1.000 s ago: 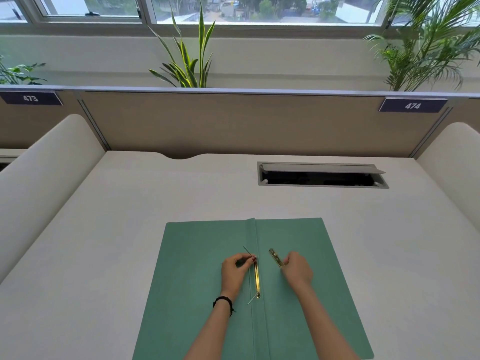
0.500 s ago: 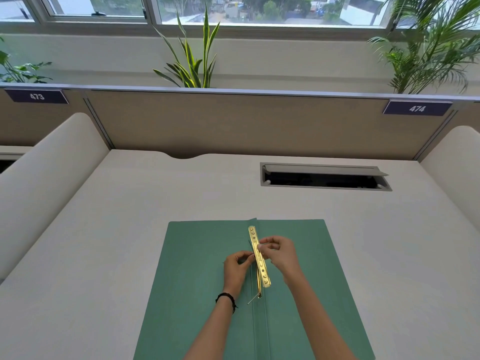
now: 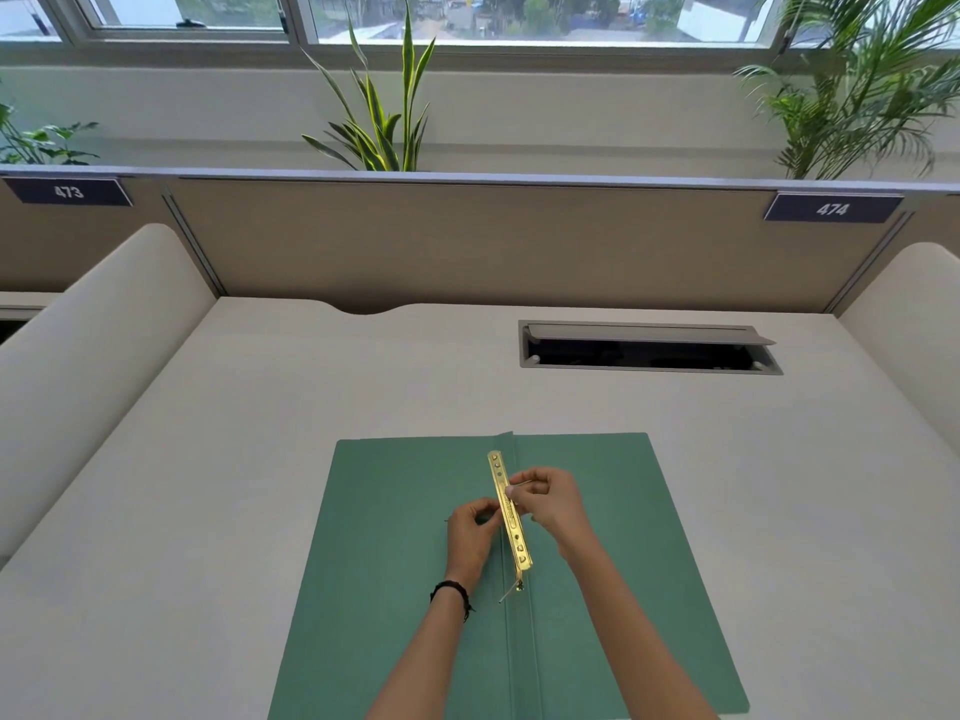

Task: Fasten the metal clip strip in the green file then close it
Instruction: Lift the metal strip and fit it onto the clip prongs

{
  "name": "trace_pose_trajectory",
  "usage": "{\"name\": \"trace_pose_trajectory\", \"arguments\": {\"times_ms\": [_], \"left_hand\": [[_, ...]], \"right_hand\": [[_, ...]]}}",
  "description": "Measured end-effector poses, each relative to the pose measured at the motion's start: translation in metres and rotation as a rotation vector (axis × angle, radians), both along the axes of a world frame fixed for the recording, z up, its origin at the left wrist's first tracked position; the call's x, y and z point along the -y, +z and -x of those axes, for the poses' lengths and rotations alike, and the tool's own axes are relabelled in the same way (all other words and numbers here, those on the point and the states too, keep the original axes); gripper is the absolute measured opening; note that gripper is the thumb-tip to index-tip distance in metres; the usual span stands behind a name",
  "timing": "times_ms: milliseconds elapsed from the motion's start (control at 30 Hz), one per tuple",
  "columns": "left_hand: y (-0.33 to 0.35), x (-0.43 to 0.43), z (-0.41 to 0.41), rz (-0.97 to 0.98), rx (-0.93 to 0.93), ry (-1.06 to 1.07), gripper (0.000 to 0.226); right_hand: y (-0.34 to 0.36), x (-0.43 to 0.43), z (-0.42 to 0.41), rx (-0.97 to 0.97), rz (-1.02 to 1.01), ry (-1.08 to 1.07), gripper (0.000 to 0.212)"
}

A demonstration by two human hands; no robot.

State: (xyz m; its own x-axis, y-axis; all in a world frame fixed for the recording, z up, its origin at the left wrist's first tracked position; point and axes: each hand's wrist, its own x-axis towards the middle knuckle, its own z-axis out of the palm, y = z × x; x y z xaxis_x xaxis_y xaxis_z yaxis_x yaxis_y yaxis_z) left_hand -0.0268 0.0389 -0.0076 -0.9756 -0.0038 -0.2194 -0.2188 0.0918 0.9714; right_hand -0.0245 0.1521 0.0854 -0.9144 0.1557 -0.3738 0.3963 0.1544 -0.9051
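Note:
The green file [image 3: 395, 553] lies open and flat on the desk, its spine fold running down the middle. A gold metal clip strip [image 3: 510, 511] with small holes stands lengthwise over the spine, raised a little. My right hand [image 3: 550, 498] pinches the strip near its upper half. My left hand [image 3: 472, 527] sits just left of the strip, fingers curled at the spine; what they pinch is hidden. A thin metal prong [image 3: 511, 592] sticks out at the strip's near end.
A recessed cable hatch [image 3: 649, 348] is open in the desk at the back right. Padded cream dividers [image 3: 93, 324] flank both sides, and a tan partition [image 3: 493, 241] closes the back. Plants stand behind it.
My right hand picked up the gold strip from the right page and brought it over the spine. Since half a second ago the hands and strip have barely moved.

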Motion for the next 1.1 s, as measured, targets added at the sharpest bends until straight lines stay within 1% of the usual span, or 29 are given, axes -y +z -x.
{"name": "trace_pose_trajectory", "arguments": {"times_ms": [200, 333, 500, 633, 967, 1100], "left_hand": [[0.003, 0.002, -0.001, 0.021, 0.025, -0.007, 0.012], [0.006, 0.001, -0.001, 0.044, 0.027, -0.006, 0.024], [0.010, 0.001, -0.003, 0.045, 0.018, -0.007, 0.029], [0.011, 0.001, -0.003, 0.030, 0.004, -0.015, 0.027], [0.006, 0.003, -0.002, 0.007, -0.006, -0.030, 0.026], [0.003, 0.004, -0.001, 0.023, -0.014, -0.031, 0.021]], "right_hand": [[0.001, 0.003, 0.001, 0.017, -0.014, 0.015, 0.009], [0.000, 0.006, 0.002, 0.027, -0.049, 0.049, 0.010], [0.000, 0.008, 0.002, 0.030, -0.060, 0.054, 0.010], [0.000, 0.008, 0.003, 0.012, -0.084, 0.064, 0.014], [-0.006, 0.003, 0.001, -0.013, -0.145, 0.040, 0.008], [-0.006, 0.000, 0.001, -0.012, -0.121, 0.035, 0.011]]}}
